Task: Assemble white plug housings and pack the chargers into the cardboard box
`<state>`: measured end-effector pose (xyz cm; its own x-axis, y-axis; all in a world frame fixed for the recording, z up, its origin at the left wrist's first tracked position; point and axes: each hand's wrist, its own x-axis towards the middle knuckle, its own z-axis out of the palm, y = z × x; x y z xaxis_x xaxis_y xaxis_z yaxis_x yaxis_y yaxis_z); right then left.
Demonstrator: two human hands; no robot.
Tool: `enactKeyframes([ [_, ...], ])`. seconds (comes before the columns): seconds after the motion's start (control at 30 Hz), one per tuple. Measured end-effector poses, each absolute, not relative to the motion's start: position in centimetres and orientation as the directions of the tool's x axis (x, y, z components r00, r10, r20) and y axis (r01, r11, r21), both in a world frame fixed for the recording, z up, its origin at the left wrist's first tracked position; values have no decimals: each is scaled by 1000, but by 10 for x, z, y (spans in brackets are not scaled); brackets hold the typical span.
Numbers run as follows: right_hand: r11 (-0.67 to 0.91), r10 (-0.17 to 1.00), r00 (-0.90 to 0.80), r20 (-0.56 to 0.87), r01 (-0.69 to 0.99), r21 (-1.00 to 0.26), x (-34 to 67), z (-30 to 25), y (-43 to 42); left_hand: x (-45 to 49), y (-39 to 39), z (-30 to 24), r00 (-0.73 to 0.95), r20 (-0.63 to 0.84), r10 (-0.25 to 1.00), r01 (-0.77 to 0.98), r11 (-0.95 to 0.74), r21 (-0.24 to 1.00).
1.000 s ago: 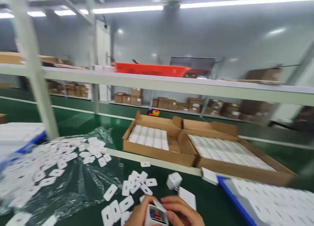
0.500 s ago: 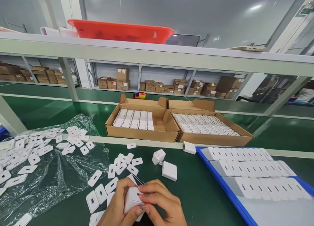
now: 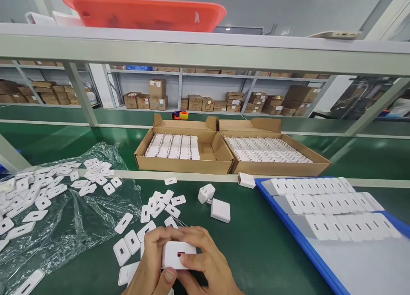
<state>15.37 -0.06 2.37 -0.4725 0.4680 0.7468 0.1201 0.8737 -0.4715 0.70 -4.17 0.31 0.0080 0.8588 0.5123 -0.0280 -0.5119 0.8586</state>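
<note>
Pinching the white casing (image 3: 169, 260) between them, the left hand (image 3: 150, 257) and right hand (image 3: 207, 258) hold it over the green workbench (image 3: 253, 252), left of the blue tray's left edge (image 3: 297, 237). A second ago its open end showed red and blue parts; now a slotted face (image 3: 171, 246) shows there, a right fingertip at the slot, so that end seems covered. Whether it sits flush, I can't tell.
</note>
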Motion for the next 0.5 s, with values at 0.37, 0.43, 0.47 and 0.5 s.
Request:
enactKeyframes([
  [0.37, 941, 338, -549, 765, 202, -271, 167, 33, 10, -9, -26, 33, 149, -42, 988, -329, 89, 940],
  [0.43, 877, 475, -490, 731, 198, -437, 166, 33, 10, -9, -28, 36, 80, -65, 995, -300, 86, 950],
  [0.47, 812, 572, -445, 689, 186, -553, 165, 34, 10, -9, -29, 38, 36, -66, 997, -282, 74, 956],
  [0.5, 727, 665, -407, 626, 160, -668, 164, 34, 10, -7, -31, 39, -8, -62, 998, -268, 58, 962],
])
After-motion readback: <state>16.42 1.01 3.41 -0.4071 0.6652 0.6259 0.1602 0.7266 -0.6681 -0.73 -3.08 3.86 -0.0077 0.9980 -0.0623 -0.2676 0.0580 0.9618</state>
